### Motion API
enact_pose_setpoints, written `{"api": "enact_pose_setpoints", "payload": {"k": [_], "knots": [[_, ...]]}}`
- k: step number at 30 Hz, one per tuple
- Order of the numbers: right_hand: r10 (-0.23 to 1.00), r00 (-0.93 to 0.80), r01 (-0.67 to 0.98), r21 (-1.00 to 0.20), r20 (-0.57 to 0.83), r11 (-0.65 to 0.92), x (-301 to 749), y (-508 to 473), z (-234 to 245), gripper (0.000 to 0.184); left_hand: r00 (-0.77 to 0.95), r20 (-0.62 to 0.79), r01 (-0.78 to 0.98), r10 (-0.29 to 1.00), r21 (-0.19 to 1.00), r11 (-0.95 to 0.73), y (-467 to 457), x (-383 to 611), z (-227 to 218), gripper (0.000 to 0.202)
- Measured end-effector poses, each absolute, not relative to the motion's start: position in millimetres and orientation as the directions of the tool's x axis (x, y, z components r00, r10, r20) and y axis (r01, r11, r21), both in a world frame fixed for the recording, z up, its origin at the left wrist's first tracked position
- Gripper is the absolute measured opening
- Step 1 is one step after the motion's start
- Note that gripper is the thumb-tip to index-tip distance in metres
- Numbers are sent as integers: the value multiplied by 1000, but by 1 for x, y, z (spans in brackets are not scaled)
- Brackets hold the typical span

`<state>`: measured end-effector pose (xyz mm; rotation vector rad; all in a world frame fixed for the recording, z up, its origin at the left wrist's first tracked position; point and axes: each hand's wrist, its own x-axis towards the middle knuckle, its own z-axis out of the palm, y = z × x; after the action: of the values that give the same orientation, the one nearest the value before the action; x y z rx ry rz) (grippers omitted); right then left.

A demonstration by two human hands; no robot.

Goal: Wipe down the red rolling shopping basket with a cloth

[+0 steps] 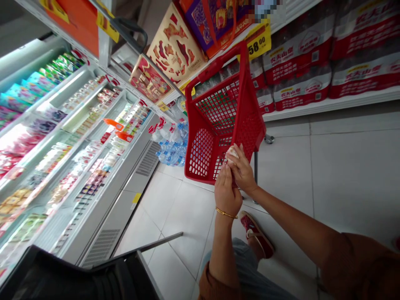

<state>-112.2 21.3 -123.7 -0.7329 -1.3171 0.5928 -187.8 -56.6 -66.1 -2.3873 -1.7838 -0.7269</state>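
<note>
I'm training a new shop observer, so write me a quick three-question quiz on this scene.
1. Which hand has a bangle at its wrist?
2. True or false: the cart is blue.
3. Where is the pale item?
A) on the floor
B) in hand
C) on a shelf

Key:
1. The left hand.
2. False: it is red.
3. B: the right hand has its fingers around it; what exactly it is can't be told.
</note>
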Motion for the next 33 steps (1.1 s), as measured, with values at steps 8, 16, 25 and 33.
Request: {"api": "enact_pose_setpoints", "payload": {"k": [8,16,25,33], "knots": [[704,281,6,-735,652,678,-115,34,-122,29,221,406,919,887,218,-329,-56,-188,-64,82],[709,280,3,-740,647,673,-105,58,-113,28,221,372,928,902,205,-311,-59,-188,-63,86],[705,230,-3,-724,671,690,-92,85,-106,32,249,373,919,894,199,-340,-57,-191,-63,88],[753,212,-4,-770,623,638,-82,100,-97,36,231,359,920,904,222,-323,-58,-191,-60,86]]}}
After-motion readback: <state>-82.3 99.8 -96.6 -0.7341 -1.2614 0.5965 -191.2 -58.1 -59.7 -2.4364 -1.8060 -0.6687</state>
